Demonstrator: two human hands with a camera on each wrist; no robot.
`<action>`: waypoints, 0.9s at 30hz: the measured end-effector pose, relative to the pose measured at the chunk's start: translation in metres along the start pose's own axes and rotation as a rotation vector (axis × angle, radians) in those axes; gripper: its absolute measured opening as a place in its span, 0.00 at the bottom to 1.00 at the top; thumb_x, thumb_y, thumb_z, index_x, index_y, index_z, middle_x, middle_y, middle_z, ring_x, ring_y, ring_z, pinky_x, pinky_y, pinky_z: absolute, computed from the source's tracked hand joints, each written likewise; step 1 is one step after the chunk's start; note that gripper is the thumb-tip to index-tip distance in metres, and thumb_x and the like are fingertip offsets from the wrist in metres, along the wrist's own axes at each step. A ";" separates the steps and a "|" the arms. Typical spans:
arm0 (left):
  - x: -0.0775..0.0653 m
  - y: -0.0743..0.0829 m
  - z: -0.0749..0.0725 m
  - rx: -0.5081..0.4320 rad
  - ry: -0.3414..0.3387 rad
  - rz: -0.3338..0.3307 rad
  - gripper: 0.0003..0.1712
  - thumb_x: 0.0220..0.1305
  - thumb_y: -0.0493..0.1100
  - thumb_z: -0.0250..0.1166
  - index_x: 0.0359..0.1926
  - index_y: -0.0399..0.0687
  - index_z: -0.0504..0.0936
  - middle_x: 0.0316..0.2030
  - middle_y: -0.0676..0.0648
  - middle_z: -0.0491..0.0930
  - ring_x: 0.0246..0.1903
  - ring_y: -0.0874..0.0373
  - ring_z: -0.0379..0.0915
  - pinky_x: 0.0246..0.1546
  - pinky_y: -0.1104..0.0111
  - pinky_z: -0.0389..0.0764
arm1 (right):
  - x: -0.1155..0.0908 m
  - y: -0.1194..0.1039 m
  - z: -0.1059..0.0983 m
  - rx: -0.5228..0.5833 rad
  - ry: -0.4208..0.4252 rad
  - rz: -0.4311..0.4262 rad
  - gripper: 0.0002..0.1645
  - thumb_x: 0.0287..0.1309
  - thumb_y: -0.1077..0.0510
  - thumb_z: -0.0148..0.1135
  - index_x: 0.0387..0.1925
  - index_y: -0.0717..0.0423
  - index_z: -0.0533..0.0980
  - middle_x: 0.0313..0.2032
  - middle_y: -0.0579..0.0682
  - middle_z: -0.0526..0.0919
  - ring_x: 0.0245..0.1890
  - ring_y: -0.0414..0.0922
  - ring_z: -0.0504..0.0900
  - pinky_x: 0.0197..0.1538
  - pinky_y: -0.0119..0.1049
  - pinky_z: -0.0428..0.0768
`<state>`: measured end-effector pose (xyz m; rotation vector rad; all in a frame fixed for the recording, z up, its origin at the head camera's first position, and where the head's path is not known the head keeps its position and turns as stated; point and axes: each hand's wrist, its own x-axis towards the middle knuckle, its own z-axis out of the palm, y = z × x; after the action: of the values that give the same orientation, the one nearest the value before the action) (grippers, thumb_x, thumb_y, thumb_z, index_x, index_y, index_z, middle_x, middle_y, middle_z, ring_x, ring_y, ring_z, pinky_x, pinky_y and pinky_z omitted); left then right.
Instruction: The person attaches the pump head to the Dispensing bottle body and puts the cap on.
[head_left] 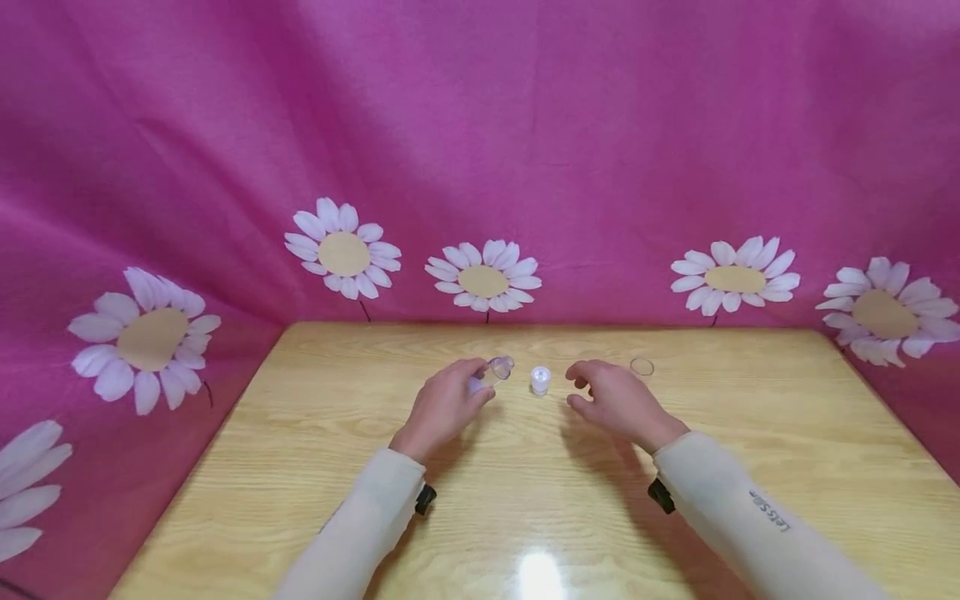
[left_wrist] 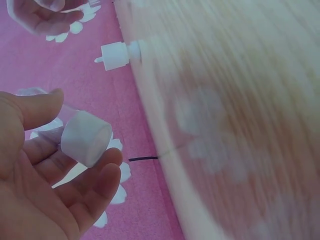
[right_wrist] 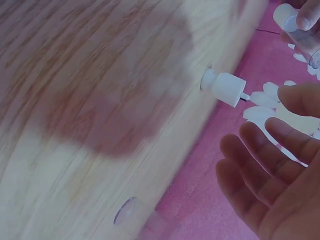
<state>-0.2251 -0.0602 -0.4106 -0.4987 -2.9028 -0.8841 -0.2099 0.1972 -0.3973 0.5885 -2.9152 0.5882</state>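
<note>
Head view: left grip point(head_left: 444, 406) angled inward, pinching clear bottle point(head_left: 501, 367); right grip point(head_left: 621, 402) loosely spread near white nozzle point(head_left: 540, 380).

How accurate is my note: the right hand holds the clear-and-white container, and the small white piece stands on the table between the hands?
One error: the left hand, not the right hand, holds the clear-and-white container, as the left wrist view shows. The small white piece does stand on the table between the hands.
</note>
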 end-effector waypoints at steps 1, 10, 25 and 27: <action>0.000 0.000 0.001 -0.003 -0.005 0.004 0.23 0.66 0.47 0.67 0.59 0.47 0.79 0.53 0.46 0.83 0.48 0.53 0.79 0.50 0.57 0.80 | 0.001 0.000 0.001 -0.002 0.002 -0.004 0.19 0.57 0.57 0.64 0.49 0.61 0.79 0.41 0.57 0.87 0.39 0.51 0.85 0.43 0.48 0.82; 0.003 0.000 0.002 0.012 -0.006 0.029 0.23 0.65 0.49 0.68 0.59 0.50 0.80 0.54 0.48 0.83 0.48 0.55 0.79 0.48 0.59 0.80 | 0.013 0.009 0.001 0.028 -0.046 0.031 0.25 0.57 0.58 0.67 0.55 0.64 0.75 0.44 0.60 0.85 0.42 0.54 0.85 0.47 0.51 0.82; 0.000 -0.004 -0.001 -0.005 -0.005 0.012 0.24 0.64 0.50 0.68 0.60 0.50 0.80 0.52 0.48 0.84 0.44 0.56 0.79 0.44 0.62 0.79 | 0.040 0.017 0.014 0.141 -0.094 0.063 0.29 0.57 0.59 0.62 0.59 0.68 0.72 0.52 0.66 0.82 0.52 0.61 0.82 0.55 0.55 0.79; 0.000 -0.005 0.000 -0.008 -0.010 0.013 0.24 0.64 0.50 0.68 0.59 0.50 0.80 0.52 0.48 0.84 0.43 0.56 0.78 0.43 0.62 0.79 | 0.043 0.014 0.017 0.135 -0.098 0.078 0.30 0.57 0.58 0.63 0.59 0.68 0.72 0.52 0.66 0.82 0.52 0.61 0.82 0.56 0.55 0.78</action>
<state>-0.2270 -0.0639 -0.4131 -0.5241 -2.9027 -0.8948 -0.2560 0.1873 -0.4104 0.5347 -3.0198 0.7921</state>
